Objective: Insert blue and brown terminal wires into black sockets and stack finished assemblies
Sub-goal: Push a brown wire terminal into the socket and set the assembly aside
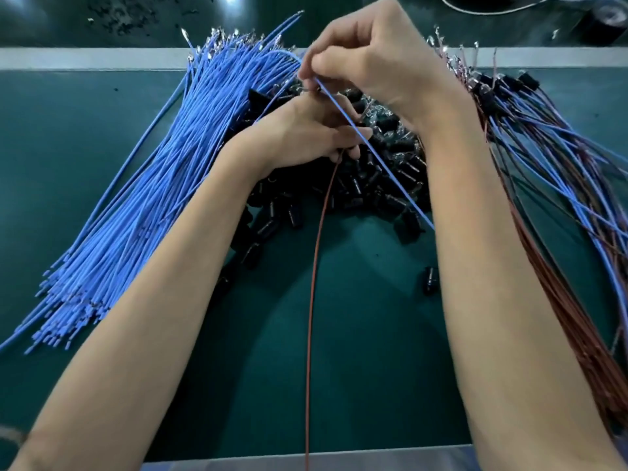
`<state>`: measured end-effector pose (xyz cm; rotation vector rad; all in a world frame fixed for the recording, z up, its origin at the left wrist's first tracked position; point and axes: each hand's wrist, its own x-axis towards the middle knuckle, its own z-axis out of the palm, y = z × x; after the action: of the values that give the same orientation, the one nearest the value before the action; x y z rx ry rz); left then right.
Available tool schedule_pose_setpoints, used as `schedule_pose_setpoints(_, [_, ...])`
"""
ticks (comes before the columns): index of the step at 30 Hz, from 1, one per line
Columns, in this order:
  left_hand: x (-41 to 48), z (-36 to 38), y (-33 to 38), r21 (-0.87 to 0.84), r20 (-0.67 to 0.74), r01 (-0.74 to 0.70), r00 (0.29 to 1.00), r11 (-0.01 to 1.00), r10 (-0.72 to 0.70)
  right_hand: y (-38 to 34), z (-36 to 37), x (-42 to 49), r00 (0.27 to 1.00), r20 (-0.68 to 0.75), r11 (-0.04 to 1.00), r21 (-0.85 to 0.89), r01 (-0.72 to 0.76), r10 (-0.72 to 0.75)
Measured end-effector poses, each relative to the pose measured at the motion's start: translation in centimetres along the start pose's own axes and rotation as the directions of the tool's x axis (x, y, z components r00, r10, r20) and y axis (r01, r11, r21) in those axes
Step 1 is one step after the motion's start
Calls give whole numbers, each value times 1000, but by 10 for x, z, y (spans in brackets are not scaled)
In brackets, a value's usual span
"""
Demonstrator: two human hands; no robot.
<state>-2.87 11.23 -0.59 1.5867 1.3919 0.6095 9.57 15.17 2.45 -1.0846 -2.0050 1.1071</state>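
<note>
My left hand (pixel 306 134) is curled over the heap of black sockets (pixel 377 171) and holds a socket that its fingers mostly hide. A brown wire (pixel 314 266) hangs from that hand down to the table's near edge. Just above it, my right hand (pixel 370 52) pinches one blue wire (pixel 373 151) near its metal terminal, the tip close to my left fingers. That blue wire runs down to the right behind my right forearm.
A thick bundle of loose blue wires (pixel 142 198) fans across the left of the green mat (pixel 356 351). Finished assemblies (pixel 543 158) of blue and brown wires with black sockets lie stacked on the right. One stray socket (pixel 430 280) lies near my right forearm.
</note>
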Motion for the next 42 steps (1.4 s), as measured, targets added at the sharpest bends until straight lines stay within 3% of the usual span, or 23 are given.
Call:
schedule_pose_setpoints(2, [1, 2, 0, 2, -1, 8, 1000, 1000, -8, 3, -2, -1, 1000, -15, 993, -117, -22, 20])
schedule_pose_setpoints(6, [-1, 3, 2, -24, 36, -27, 999, 999, 28, 10, -12, -7, 988, -29, 985, -71, -154, 153])
schedule_pose_setpoints(10, [-2, 2, 3, -4, 46, -33, 998, 999, 33, 9, -30, -18, 935, 78, 896, -324, -304, 346])
schedule_pose_setpoints(13, [0, 2, 3, 19, 39, -27, 999, 999, 26, 5, -34, -32, 918, 93, 838, -452, -306, 385])
schedule_pose_setpoints(18, [2, 2, 2, 14, -23, -12, 1000, 1000, 12, 7, -28, -52, 939, -93, 825, -455, -335, 330])
schedule_pose_setpoints(21, [4, 2, 1, -5, -76, 6, 997, 1000, -7, 6, -30, -62, 902, 17, 743, -573, -345, 432])
schedule_pose_setpoints(24, [4, 2, 1, -6, -86, 9, 996, 1000, -10, 9, -36, -65, 892, 109, 744, -600, -293, 439])
schedule_pose_setpoints(25, [3, 2, 1, -10, -82, 10, 997, 1000, -11, 11, -36, -65, 907, 104, 796, -526, -298, 408])
schedule_pose_setpoints(27, [2, 1, 2, -21, -63, 12, 998, 1000, -13, 16, -34, -64, 936, 32, 927, -157, -341, 350])
schedule_pose_setpoints(29, [0, -1, 2, -25, -25, 11, 1000, 1000, -12, 20, -30, -61, 929, -111, 913, 258, -317, 353])
schedule_pose_setpoints(31, [-2, -3, 1, -31, 22, 5, 1000, 1000, -4, 25, -23, -57, 883, -248, 849, 465, -253, 399])
schedule_pose_setpoints(33, [-3, -5, 1, -24, 59, -10, 998, 1000, 11, 27, -15, -54, 863, -293, 796, 576, -184, 412])
schedule_pose_setpoints(36, [-4, -8, -1, -48, 100, -27, 994, 998, 32, 31, -5, -55, 913, -250, 749, 657, -84, 322])
schedule_pose_setpoints(39, [-5, -12, -2, -5, 125, -44, 991, 999, 45, 31, 0, -56, 934, -278, 812, 583, -22, 226])
schedule_pose_setpoints(42, [-8, -19, 0, 49, 146, -56, 988, 997, 49, 30, 1, -57, 906, -383, 851, 523, 51, 181])
